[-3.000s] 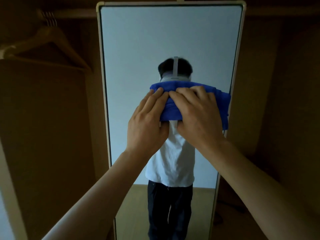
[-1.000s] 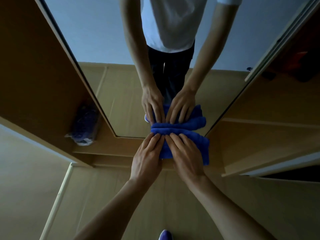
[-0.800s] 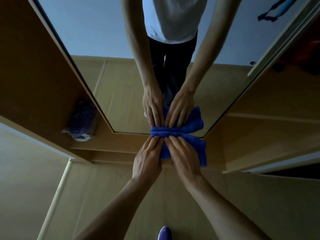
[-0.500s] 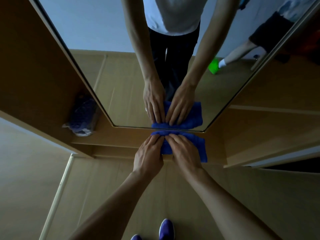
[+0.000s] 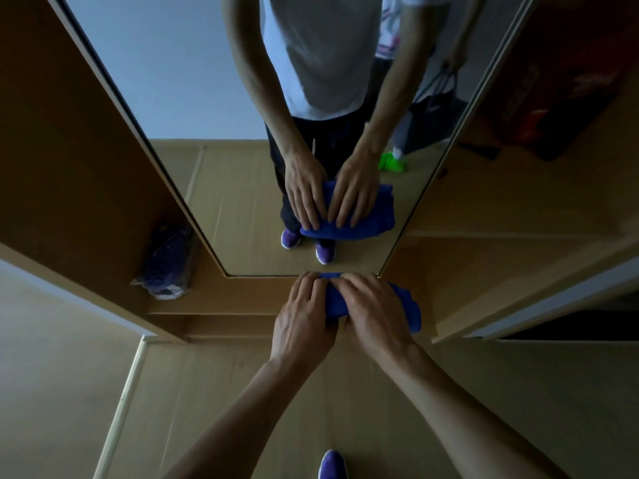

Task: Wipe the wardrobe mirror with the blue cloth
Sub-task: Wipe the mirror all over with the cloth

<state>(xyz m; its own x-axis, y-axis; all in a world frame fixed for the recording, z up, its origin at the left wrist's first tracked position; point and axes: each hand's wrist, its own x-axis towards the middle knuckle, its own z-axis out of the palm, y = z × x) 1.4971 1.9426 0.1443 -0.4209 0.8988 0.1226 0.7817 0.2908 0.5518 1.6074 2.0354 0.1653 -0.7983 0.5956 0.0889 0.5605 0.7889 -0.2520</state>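
Cloth in left hand, right hand, mirror

A tall mirror stands upright in the middle of an open wardrobe. Just below its lower edge, two hands hold a folded cloth side by side: the left hand over its left end, the right hand over its middle. A wrapped bundle lies inside the wardrobe, left of the mirror. A shoe stands on the floor between the forearms.
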